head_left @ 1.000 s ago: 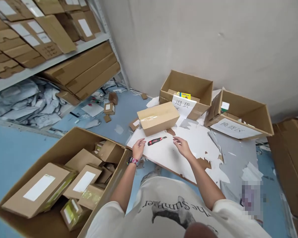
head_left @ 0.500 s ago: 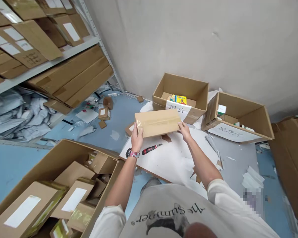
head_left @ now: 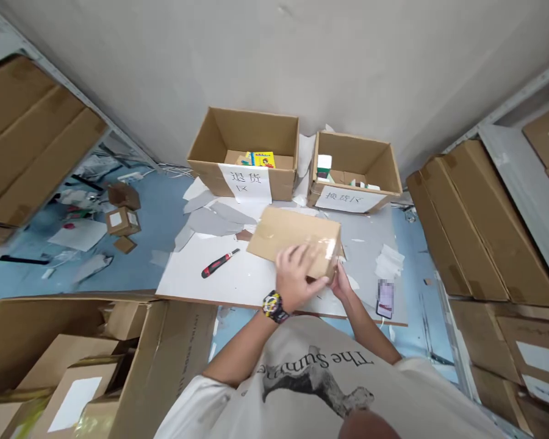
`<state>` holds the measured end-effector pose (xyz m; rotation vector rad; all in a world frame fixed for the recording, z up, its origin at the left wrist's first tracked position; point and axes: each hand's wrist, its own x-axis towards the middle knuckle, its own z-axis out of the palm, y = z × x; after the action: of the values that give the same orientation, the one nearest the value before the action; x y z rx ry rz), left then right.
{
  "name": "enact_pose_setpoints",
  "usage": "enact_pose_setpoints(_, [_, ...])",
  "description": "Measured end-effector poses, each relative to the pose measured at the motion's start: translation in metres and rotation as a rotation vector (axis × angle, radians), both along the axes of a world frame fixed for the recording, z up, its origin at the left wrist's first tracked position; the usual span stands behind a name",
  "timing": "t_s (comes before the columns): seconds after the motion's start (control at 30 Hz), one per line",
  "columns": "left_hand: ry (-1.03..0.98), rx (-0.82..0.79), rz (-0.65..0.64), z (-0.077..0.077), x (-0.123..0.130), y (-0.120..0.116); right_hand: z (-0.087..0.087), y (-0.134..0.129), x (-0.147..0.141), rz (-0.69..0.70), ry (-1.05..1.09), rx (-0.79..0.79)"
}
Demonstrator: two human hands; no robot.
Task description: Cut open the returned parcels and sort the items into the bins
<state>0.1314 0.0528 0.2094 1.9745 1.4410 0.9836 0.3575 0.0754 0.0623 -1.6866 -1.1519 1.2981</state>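
A taped cardboard box [head_left: 293, 228] is held slightly tilted over the white work table. My left hand [head_left: 297, 274], with a colourful watch at its wrist, lies across the near side of the box, fingers spread and a little blurred, thumb stretched toward the corner. At the lower right corner, my right hand [head_left: 341, 283] grips the box from below; most of its fingers are hidden. A red and black utility knife [head_left: 220, 263] rests on the table left of the box, its blade pointing up and right.
Two open cartons with handwritten paper signs, a left carton [head_left: 201, 171] and a right carton [head_left: 384, 207], stand along the table's back. A phone [head_left: 385, 299] lies at right. A large carton [head_left: 150, 329] of parcels is at lower left. Shelved boxes [head_left: 476, 225] flank the right.
The view has swung right. The box has turned and come nearer my body. My left hand has moved from its left end onto its face; my right hand now grips the lower corner.
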Motion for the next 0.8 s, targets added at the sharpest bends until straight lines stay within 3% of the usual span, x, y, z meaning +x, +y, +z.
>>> enact_pose_setpoints(0.07, [-0.145, -0.049, 0.158, -0.016, -0.035, -0.007, 0.011, 0.003, 0.013, -0.118, 0.027, -0.038])
enact_pose_setpoints(0.13, [-0.382, -0.133, 0.415, -0.040, -0.080, -0.010, 0.030, 0.004, 0.012, -0.164, -0.034, 0.084])
enact_pose_setpoints(0.27, [-0.910, -0.552, 0.799, -0.103, -0.151, -0.012, 0.076, -0.016, -0.036, 0.072, -0.317, 0.478])
enact_pose_setpoints(0.37, [-1.139, -0.729, 0.867, -0.144, -0.172, -0.016, 0.095, -0.045, -0.086, 0.295, -0.459, 0.591])
enact_pose_setpoints(0.47, [-1.223, -0.782, 0.910, -0.168, -0.181, -0.025, 0.096, -0.063, -0.119, 0.381, -0.506, 0.638])
enact_pose_setpoints(0.57, [-1.193, -0.848, 0.916, -0.174, -0.186, -0.029, 0.091, -0.063, -0.123, 0.386, -0.505, 0.654])
enact_pose_setpoints(0.63, [-1.131, -0.859, 0.895, -0.170, -0.185, -0.025, 0.087, -0.054, -0.108, 0.325, -0.473, 0.649])
enact_pose_setpoints(0.73, [-0.980, -0.778, 0.807, -0.148, -0.171, -0.013, 0.072, -0.039, -0.062, 0.086, -0.348, 0.554])
enact_pose_setpoints(0.8, [-0.849, -0.629, 0.634, -0.126, -0.153, -0.003, 0.057, -0.035, -0.024, -0.121, -0.223, 0.387])
